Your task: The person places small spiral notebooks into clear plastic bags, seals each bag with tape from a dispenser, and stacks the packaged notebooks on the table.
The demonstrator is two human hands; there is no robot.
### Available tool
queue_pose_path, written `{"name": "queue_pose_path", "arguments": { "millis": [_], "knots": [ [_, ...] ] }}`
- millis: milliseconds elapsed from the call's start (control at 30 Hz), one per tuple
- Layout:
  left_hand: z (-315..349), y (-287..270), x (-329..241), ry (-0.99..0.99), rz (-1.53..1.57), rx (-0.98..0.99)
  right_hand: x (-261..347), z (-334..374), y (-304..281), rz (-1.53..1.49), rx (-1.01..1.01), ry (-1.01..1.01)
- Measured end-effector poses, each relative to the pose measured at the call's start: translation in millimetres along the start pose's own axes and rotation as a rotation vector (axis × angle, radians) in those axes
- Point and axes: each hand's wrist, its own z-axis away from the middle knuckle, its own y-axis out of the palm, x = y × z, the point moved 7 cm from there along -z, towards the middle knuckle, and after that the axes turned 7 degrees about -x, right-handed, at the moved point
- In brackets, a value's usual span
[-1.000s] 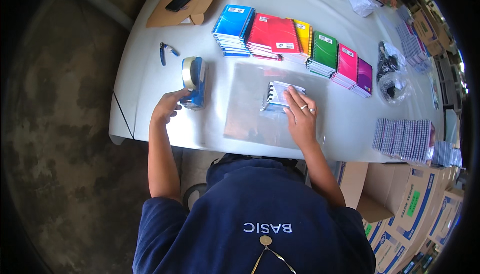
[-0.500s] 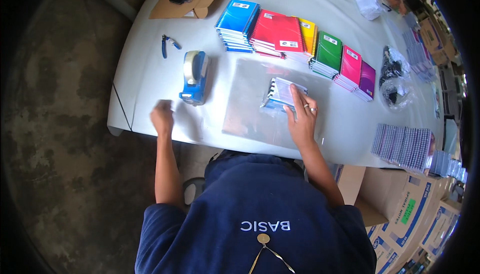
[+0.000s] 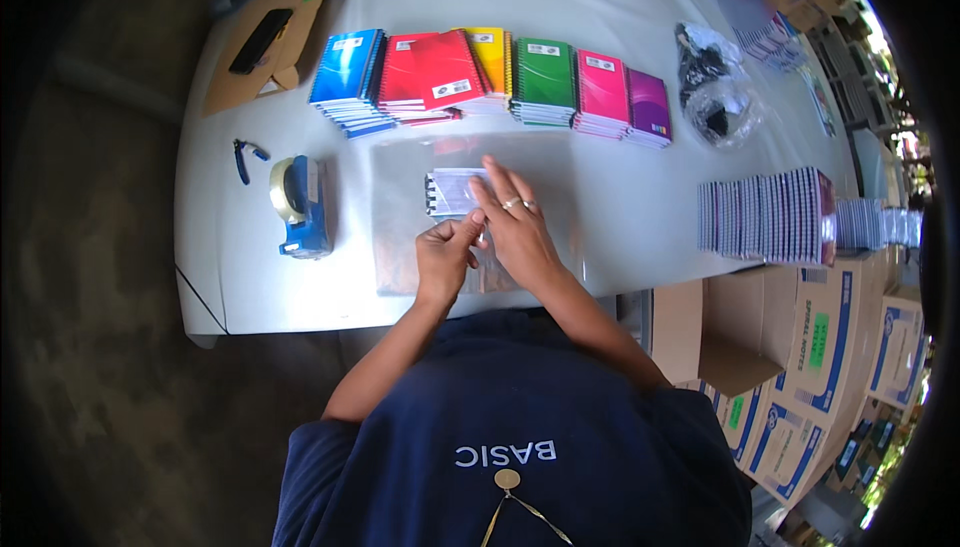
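Note:
A small spiral notebook bundle (image 3: 452, 190) in clear film lies on a transparent plastic sheet (image 3: 400, 272) in front of me. My right hand (image 3: 520, 232), with rings on it, reaches over the bundle's right side, its fingers stretched out. At the bundle's near edge, my left hand (image 3: 446, 259) is closed in a pinch, its thumb close to the right hand. Whatever it pinches is too small to make out. To the left stands a blue tape dispenser (image 3: 312, 212) with a roll of tape (image 3: 288, 190).
Notebook stacks run behind the sheet: blue (image 3: 347, 65), red (image 3: 436, 65), yellow (image 3: 487, 55), green (image 3: 545, 75), pink (image 3: 602, 87), purple (image 3: 650, 105). Cutters (image 3: 245, 159) and cardboard with a phone (image 3: 262, 41) lie left. Packed notebooks (image 3: 765, 215) and cartons (image 3: 815, 347) stand right.
My left hand has moved from beside the tape dispenser to the bundle, meeting my right hand there. The whole view has shifted, with the table's things now further left.

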Motion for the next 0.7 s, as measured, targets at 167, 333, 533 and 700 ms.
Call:
{"name": "queue_pose_path", "arguments": {
  "millis": [167,333,533,700],
  "knots": [
    [-20,-47,4,0.269,-0.797,-0.323,8,-22,-3,0.042,0.179,-0.034],
    [-48,-71,9,0.379,-0.979,-0.172,5,-44,-9,0.052,0.252,0.126],
    [-57,-61,8,0.657,-0.643,0.316,14,-36,2,0.081,0.239,0.143],
    [-5,8,-17,0.358,-0.569,0.974,15,17,-112,-0.158,0.107,0.395]
  ]
}}
